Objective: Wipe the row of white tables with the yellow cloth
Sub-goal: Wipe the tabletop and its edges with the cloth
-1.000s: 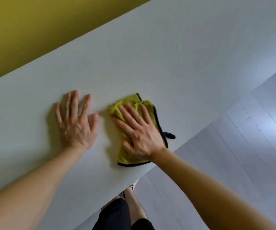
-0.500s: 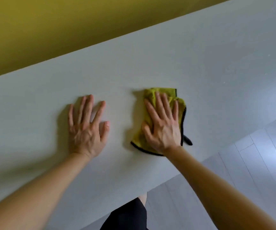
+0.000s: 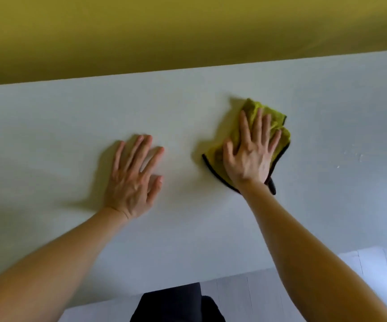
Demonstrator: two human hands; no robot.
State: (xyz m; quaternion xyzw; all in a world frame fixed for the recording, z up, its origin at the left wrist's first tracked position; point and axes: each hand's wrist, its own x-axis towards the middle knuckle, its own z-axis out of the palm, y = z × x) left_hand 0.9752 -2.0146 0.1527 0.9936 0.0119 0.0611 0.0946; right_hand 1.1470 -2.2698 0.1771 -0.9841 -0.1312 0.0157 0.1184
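A yellow cloth (image 3: 278, 130) with a black hem lies crumpled on the white table (image 3: 48, 135), right of the middle. My right hand (image 3: 251, 152) presses flat on it with straight, spread fingers and covers most of it. My left hand (image 3: 133, 177) rests flat on the bare tabletop to the left of the cloth, fingers spread, holding nothing. A gap of tabletop separates the two hands.
A yellow wall (image 3: 187, 31) runs along the table's far edge. Grey floorboards (image 3: 269, 296) show past the near edge at the lower right. My dark-clothed legs (image 3: 173, 303) stand against that edge. Small wet specks (image 3: 360, 158) mark the tabletop at the right.
My right hand has slid the cloth away from the near edge toward the wall and to the right. The view has swung so that the table's far edge runs level. My left hand stays flat.
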